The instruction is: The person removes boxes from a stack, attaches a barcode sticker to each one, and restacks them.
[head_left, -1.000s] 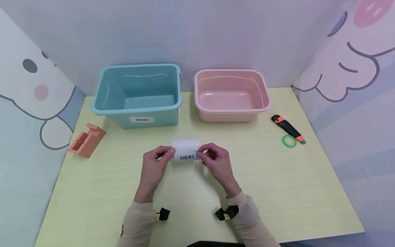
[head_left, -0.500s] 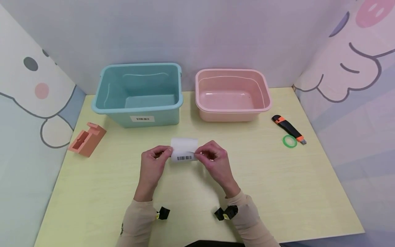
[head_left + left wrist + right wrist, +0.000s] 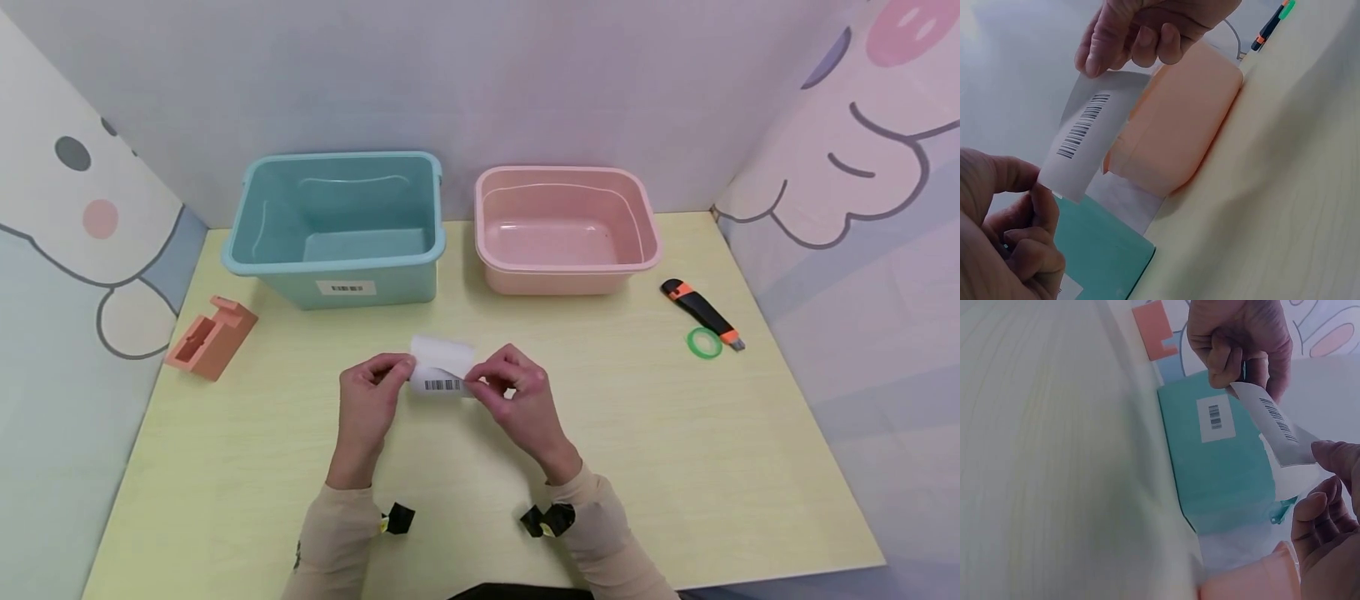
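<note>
Above the table, a white barcode label sheet (image 3: 442,353) is stretched between both hands, its printed barcode (image 3: 1084,125) facing the person. My left hand (image 3: 372,400) pinches its left edge between thumb and fingers. At the opposite end, my right hand (image 3: 517,402) pinches a lifted edge, which curls away from the white layer behind it. Thumb and fingertips hide that corner in the head view. In the right wrist view the sheet bends where the lifted layer (image 3: 1266,419) stands apart from the paler piece behind.
Behind the hands stand a teal bin (image 3: 367,287) with a barcode label on its front and a pink basin (image 3: 555,282). An orange tape dispenser (image 3: 212,340) sits at the left. On the right lie a black and orange utility knife (image 3: 701,310) and a green ring (image 3: 704,342).
My right hand has moved slightly left and toward the person, and the label's edge has curled further from the layer behind. The left hand and sheet have drifted slightly left.
</note>
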Tool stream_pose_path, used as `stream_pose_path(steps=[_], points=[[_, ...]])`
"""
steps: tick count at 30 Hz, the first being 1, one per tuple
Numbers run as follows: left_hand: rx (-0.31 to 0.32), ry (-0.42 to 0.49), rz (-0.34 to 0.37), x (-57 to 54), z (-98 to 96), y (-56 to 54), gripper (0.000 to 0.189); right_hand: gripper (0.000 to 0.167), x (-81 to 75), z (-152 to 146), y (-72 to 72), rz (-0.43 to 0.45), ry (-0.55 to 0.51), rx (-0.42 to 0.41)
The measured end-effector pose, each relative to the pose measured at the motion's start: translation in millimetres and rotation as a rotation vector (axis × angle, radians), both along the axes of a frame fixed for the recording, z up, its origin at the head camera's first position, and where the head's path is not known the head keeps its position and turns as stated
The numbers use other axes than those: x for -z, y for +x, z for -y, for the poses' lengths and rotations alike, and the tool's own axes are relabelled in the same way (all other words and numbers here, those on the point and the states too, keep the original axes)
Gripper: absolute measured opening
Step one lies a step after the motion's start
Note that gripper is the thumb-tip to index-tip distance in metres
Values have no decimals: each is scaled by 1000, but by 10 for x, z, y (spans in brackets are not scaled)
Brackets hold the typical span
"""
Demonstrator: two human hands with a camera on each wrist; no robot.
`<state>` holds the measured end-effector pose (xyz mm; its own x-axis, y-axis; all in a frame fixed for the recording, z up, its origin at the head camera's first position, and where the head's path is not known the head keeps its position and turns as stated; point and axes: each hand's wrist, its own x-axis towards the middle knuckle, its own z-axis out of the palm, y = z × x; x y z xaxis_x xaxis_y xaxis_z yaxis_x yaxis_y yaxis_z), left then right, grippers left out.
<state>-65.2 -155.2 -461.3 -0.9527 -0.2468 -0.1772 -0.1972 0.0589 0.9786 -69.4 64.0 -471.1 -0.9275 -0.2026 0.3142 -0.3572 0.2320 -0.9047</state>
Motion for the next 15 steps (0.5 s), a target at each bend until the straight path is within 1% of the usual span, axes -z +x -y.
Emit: stream_pose_path(steps=[6, 9, 12, 15], points=[[-24, 18, 4, 12, 8, 0, 20, 12, -30, 3, 21, -124, 93, -47], [-43, 20, 6, 24, 21, -6, 20, 13, -38, -5, 29, -166, 116, -78], [-63, 16, 9, 32, 39, -12, 20, 12, -43, -18, 34, -185, 114, -109], [-64, 16, 11, 40, 52, -19, 20, 5, -40, -34, 36, -175, 77, -135]])
